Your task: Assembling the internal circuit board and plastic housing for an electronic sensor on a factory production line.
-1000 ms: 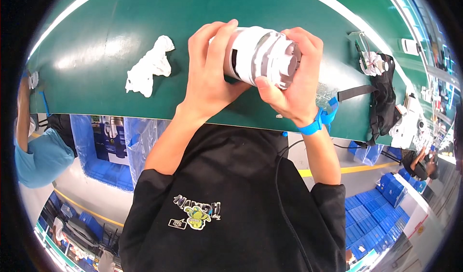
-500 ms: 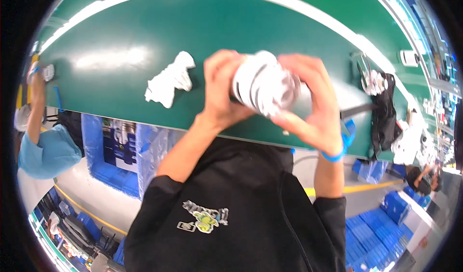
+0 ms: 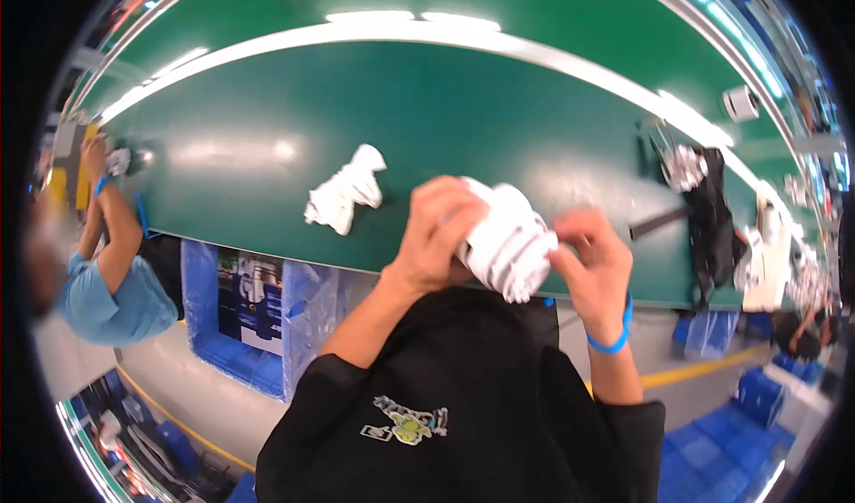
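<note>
My left hand (image 3: 438, 236) is wrapped round the upper left side of a white ridged part (image 3: 508, 241), rounded in shape with grey curved bands; its exact kind does not show. It is tilted above the table's near edge, close to my chest. On its right side, the thumb and index finger of my right hand (image 3: 592, 267) are bent together and pinch at its rim, a little blurred. A crumpled white cloth (image 3: 347, 189) lies on the green table (image 3: 267, 191), left of my hands and touched by neither.
At the table's right lie a black bag (image 3: 710, 227), a black strap (image 3: 659, 223) and a shiny metallic item (image 3: 684, 166). A co-worker in a blue shirt (image 3: 116, 298) works at the left end. Below the table stands a blue plastic-lined bin (image 3: 200, 298).
Both hands have come lower and nearer my body with the white part, which has turned its end downward. My right hand has gone from a wide grasp to a pinch. The view has shifted.
</note>
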Action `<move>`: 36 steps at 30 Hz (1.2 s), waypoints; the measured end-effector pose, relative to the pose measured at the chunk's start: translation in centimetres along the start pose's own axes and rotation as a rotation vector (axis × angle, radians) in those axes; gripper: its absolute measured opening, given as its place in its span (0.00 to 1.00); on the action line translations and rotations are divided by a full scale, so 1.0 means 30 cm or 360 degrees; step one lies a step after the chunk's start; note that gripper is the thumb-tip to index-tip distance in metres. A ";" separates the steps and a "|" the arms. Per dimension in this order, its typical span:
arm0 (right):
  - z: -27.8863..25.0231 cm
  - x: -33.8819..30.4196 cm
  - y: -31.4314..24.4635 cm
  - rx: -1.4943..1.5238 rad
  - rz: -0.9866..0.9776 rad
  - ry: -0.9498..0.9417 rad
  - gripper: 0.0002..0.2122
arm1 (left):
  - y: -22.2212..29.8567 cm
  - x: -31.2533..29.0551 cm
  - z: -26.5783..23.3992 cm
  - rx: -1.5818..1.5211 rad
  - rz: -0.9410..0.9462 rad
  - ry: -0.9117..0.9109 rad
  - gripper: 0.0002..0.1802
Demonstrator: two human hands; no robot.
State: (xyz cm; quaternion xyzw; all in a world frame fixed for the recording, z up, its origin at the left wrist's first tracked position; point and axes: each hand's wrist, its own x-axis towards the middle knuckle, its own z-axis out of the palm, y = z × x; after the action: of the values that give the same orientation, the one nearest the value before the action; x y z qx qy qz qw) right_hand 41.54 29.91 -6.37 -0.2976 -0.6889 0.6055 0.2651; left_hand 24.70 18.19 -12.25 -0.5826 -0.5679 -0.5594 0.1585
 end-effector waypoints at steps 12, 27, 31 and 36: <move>0.004 0.047 -0.075 -0.0583 -0.0399 0.0067 0.05 | 0.042 -0.047 0.114 -0.0188 -0.0306 0.0067 0.47; 0.030 0.074 -0.034 -0.0746 -0.0708 0.0264 0.03 | 0.088 -0.056 0.176 -0.0059 -0.0373 0.0246 0.52; 0.032 0.099 -0.010 -0.0002 -0.0097 0.0077 0.11 | 0.105 -0.056 0.156 -0.0176 -0.0644 0.0066 0.56; -0.007 0.144 0.092 0.0792 0.0007 -0.0683 0.45 | 0.149 0.012 0.154 -0.1286 -0.1401 0.0217 0.55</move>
State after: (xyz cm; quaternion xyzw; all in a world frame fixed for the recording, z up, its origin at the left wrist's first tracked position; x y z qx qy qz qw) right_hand 38.99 33.45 -9.06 -0.0908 -0.5593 0.8047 0.1771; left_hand 30.53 20.78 -11.43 -0.2695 -0.4868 -0.7801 -0.2861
